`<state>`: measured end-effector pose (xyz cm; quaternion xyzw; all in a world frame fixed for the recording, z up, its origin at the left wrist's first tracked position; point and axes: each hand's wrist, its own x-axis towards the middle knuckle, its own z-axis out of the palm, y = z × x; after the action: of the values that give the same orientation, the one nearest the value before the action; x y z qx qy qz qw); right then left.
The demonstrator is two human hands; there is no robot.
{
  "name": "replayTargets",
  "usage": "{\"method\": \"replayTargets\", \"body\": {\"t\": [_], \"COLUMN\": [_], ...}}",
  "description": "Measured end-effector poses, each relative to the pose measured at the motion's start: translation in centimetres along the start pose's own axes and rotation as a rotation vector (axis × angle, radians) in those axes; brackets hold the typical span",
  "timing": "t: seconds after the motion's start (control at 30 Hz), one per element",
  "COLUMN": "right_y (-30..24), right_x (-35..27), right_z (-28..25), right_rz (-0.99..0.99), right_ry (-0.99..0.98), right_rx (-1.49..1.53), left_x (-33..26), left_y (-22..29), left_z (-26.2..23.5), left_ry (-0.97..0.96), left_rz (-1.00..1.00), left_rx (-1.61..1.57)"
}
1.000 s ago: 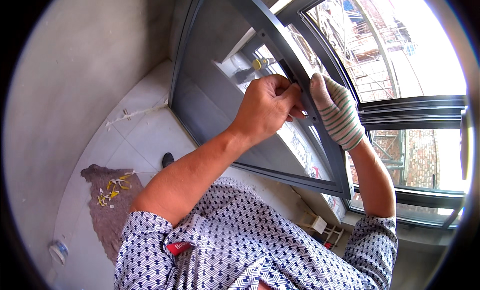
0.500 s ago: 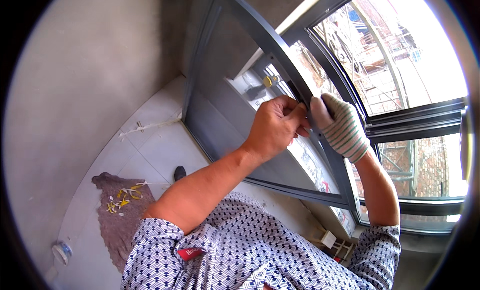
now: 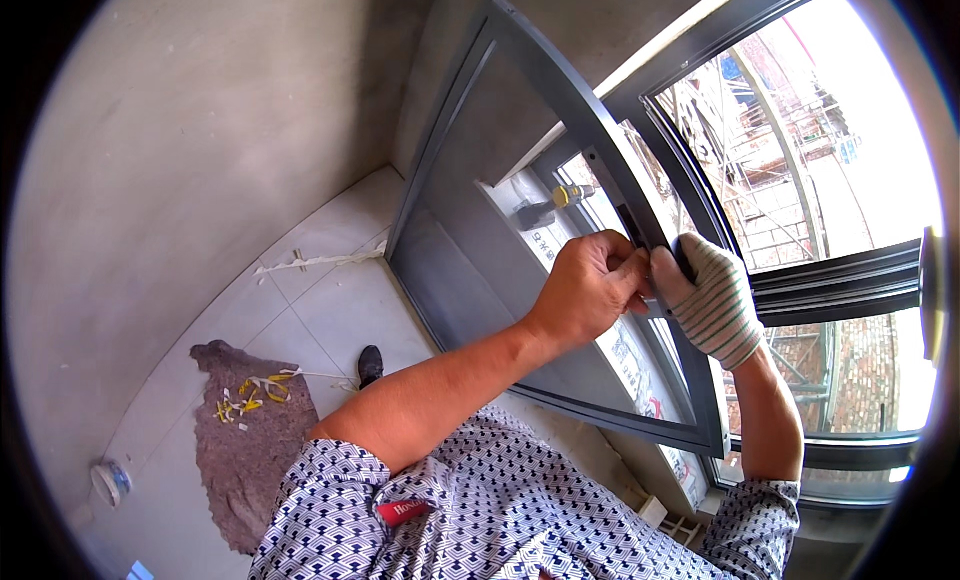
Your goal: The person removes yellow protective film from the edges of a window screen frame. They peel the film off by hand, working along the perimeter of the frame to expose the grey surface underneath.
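A grey-framed screen panel (image 3: 603, 130) stands tilted in front of me, its mesh showing the sill behind. My left hand (image 3: 585, 290) is bare and closed in a pinch at the panel's right upright; what lies between the fingertips is hidden. A dark slot (image 3: 628, 223) shows in that upright just above these fingers. In a striped knit glove, my right hand (image 3: 712, 300) wraps round the outer side of the same upright, its thumb near the left fingertips.
A tool with a yellow end (image 3: 573, 195) lies on the sill behind the mesh. Right of the panel is the dark window frame (image 3: 835, 289), with scaffolding outside. A brown cloth (image 3: 245, 460) with yellow and white scraps (image 3: 255, 392) covers floor tiles at left, near a white tub (image 3: 111, 483).
The panel and both hands appear lower and farther right, along with a shift of the whole view. Both hands stay at the upright in much the same pose.
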<state>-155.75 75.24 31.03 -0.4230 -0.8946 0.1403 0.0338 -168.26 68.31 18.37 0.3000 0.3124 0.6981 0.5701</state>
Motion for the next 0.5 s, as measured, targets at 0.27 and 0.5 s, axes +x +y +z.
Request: {"method": "replayTargets", "body": {"t": [0.27, 0.5], "right_y": [0.8, 1.2], "right_x": [-0.9, -1.1], "right_z": [0.7, 0.5], "right_rz": [-0.001, 0.033], "right_ry": [0.004, 0.011], "right_rx": [0.003, 0.03], "left_x": [-0.5, 0.1], "left_y": [-0.7, -1.3], "left_z": [0.3, 0.4], "left_ry": [-0.008, -0.039], "left_rz": [-0.029, -0.043], "left_rx": [-0.02, -0.065]}}
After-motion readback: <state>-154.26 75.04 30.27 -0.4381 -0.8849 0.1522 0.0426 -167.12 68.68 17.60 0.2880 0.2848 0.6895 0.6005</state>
